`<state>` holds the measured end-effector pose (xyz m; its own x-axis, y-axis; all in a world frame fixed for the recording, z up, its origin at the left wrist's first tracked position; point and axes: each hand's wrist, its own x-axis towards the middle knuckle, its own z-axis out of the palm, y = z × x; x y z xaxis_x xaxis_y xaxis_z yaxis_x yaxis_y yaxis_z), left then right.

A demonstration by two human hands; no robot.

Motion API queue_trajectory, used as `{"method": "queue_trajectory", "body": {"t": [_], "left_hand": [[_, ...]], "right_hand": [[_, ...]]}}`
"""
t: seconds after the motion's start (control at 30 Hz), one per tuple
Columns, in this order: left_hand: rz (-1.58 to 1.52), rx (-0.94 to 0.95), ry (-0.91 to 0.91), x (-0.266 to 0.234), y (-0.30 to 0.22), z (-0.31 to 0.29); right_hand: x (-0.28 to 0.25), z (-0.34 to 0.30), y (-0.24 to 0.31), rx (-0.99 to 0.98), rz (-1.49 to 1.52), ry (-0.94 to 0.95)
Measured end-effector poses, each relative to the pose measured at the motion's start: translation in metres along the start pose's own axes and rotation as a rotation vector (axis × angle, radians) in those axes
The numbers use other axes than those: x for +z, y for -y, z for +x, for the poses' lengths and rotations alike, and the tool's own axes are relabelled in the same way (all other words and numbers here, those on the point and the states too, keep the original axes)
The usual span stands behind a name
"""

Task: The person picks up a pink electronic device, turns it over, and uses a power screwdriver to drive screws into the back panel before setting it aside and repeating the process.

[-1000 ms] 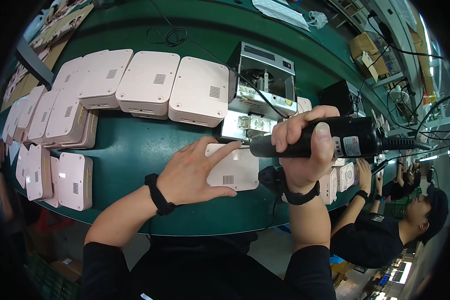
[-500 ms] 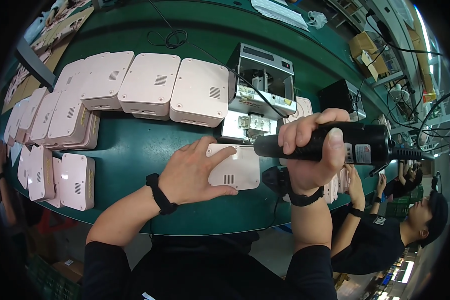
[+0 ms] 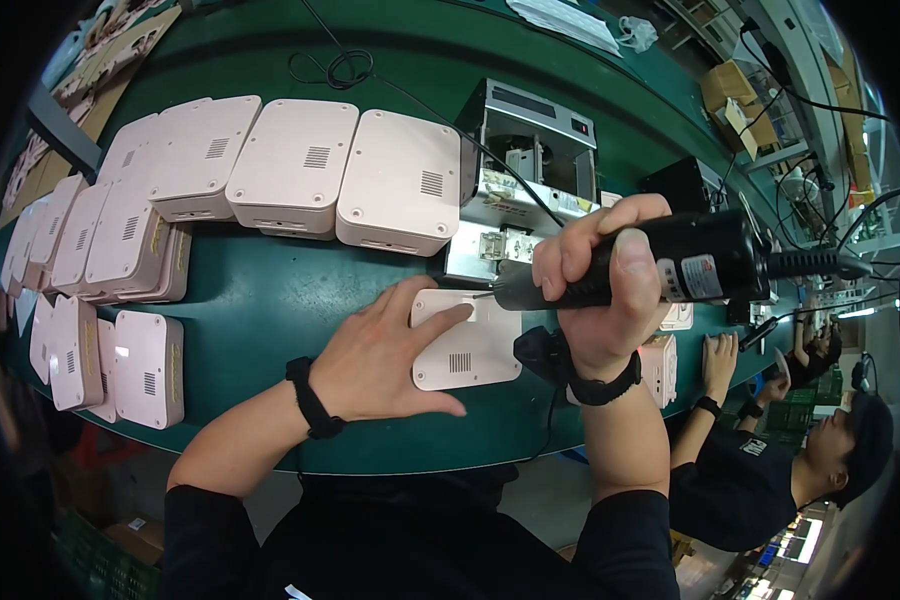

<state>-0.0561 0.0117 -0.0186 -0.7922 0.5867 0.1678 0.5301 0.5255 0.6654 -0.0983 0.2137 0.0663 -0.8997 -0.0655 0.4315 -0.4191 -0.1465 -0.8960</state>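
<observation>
A white plastic housing (image 3: 485,350) with a vent grille lies flat on the green bench in front of me. My left hand (image 3: 375,350) rests on its left side, fingers apart; the index finger reaches across its top and the thumb lies near its front edge. My right hand (image 3: 610,285) is closed around a black electric screwdriver (image 3: 675,260) with a cable at its rear. The screwdriver is tilted, its thin bit pointing left over the housing's far part, close to my left fingertip. Whether the bit touches the housing I cannot tell.
Behind stands a metal screw-feeder machine (image 3: 530,150). Several white housings (image 3: 400,180) are lined up and stacked at the far left, with more (image 3: 150,365) at the near left. A black cable (image 3: 420,108) crosses the bench. At right, a co-worker's hand (image 3: 720,365) rests on the bench.
My right hand has brought the screwdriver left and slightly nearer, so its bit is now over the housing. My left thumb has shifted nearer to me. The co-worker's hand has moved right.
</observation>
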Motion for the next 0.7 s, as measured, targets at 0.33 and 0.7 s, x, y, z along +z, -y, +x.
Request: {"method": "queue_trajectory", "body": {"t": [0.33,0.7], "left_hand": [[-0.047,0.028,0.051,0.006,0.008,-0.001],[-0.067,0.159,0.042,0.037,-0.007,0.017]], "right_hand": [[0.005,-0.006,-0.002,0.016,0.021,-0.054],[-0.020,-0.004,0.034,-0.148,0.078,-0.146]]}}
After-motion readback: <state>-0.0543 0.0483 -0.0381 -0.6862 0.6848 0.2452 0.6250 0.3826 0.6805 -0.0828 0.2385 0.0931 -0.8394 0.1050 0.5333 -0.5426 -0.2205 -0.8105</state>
